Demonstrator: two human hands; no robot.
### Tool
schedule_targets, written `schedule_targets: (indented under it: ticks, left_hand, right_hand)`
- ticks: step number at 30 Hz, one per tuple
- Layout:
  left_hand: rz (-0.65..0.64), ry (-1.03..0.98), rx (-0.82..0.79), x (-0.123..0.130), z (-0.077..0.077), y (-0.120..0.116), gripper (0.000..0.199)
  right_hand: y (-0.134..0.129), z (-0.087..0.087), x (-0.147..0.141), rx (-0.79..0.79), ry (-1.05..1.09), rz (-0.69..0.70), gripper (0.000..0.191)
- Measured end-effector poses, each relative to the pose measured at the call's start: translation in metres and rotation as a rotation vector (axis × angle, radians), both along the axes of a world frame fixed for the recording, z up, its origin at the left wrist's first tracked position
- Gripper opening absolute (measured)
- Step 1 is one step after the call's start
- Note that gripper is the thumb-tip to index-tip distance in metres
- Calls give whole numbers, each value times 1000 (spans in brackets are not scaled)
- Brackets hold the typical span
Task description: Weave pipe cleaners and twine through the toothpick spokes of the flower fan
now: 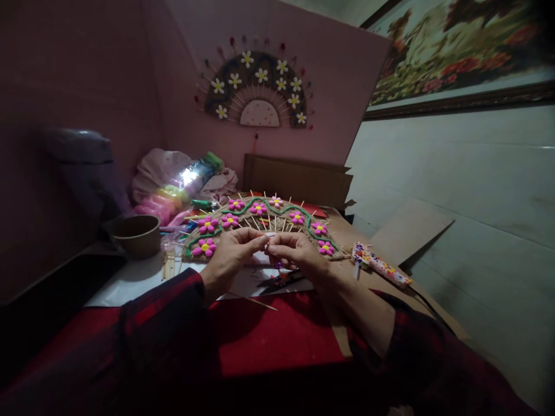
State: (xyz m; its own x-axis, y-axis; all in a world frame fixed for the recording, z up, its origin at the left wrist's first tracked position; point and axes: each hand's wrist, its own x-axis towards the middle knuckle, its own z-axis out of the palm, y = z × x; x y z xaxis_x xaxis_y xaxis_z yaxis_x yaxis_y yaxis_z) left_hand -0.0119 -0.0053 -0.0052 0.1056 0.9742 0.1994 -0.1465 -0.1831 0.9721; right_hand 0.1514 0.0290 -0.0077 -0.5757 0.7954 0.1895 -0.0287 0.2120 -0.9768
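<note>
My left hand [237, 249] and my right hand [296, 252] meet at the fingertips, both pinched closed. Something small and thin is between them, too small to name. Just behind them lies a fan-shaped twine piece [277, 217] with pink flowers, a wavy green line and pale sticks. Below my right hand, a dark object with small purple and orange bits [284, 278] rests on white paper [245, 284]; my hand partly hides it. One thin stick [255, 301] lies nearer the front edge.
A brown bowl [137, 236] and packs of coloured clay [176, 190] are at the left. A flowered glue gun [381, 266] lies at the right. Cardboard [297, 180] stands behind, below a wall-mounted fan [260, 112].
</note>
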Motion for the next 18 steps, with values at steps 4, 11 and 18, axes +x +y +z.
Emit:
schedule_targets:
  ticks: [4, 11, 18]
  left_hand:
    - [10, 26, 20, -1, -1, 1, 26]
    - [82, 51, 66, -1, -1, 2, 29]
    - [305, 203, 93, -6, 3, 8, 17]
  right_hand:
    - [1, -2, 0, -33, 23, 32, 21]
    - [-2, 3, 0, -95, 66, 13, 18]
    - [0, 9, 5, -154, 238, -95, 14]
